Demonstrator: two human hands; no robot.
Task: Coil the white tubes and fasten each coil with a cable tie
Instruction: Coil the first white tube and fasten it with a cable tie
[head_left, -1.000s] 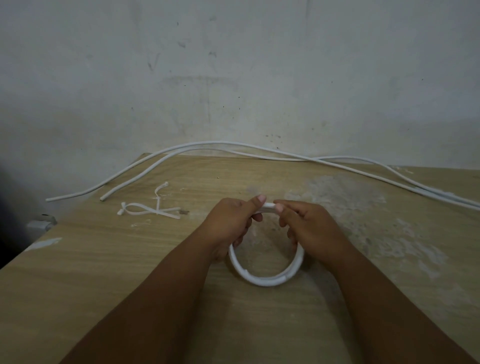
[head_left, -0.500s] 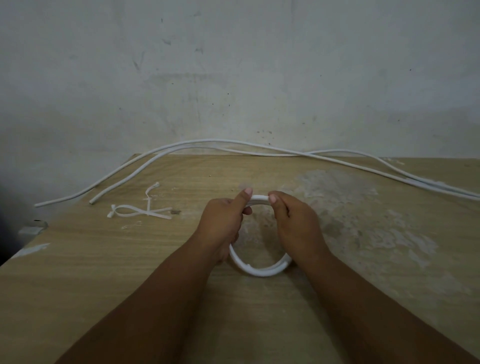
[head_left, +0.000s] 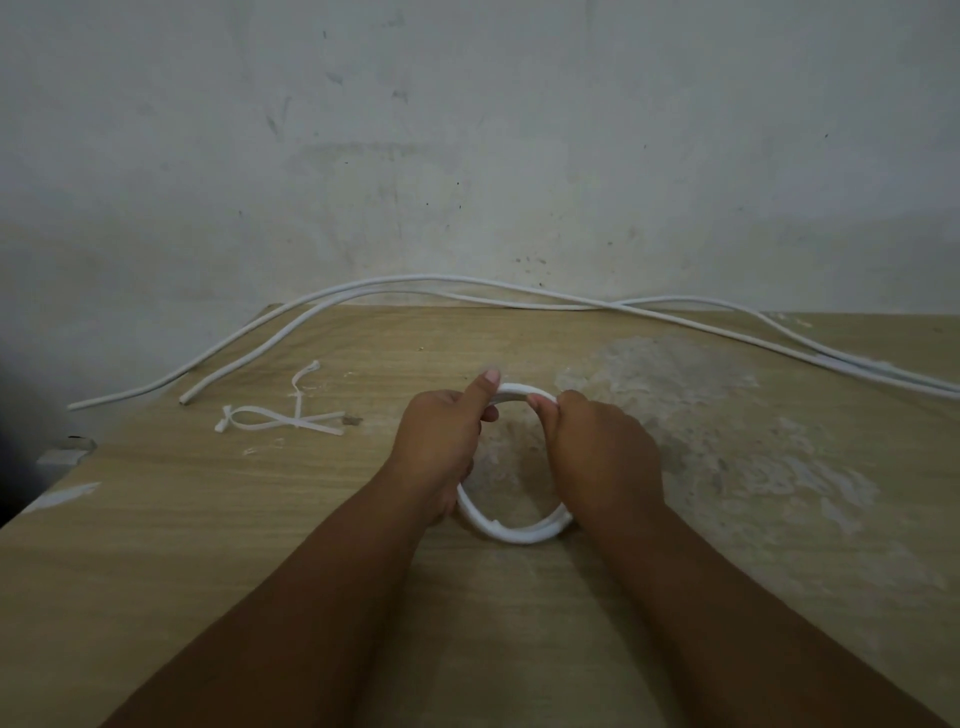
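The left and right sides of the coil are hidden behind the two hands; only its far top arc and near bottom arc show. Whether a tie already sits on the coil cannot be made out. Both forearms are cut off at the near edge of the view. The coil is white, roughly circular, made of several turns lying close together, with one cut tube end visible on the near arc. It stands tilted at the centre of the tabletop, near arc touching the surface, far arc raised. The left hand is clamped on the coil's left side, thumb straight along the far arc. The right hand is clamped on the right side, fingers curled over the far arc, just beside the left thumb. Two loose tubes run along the far edge against the wall and leave the view at right. Ties lie far left of the hands, well apart.
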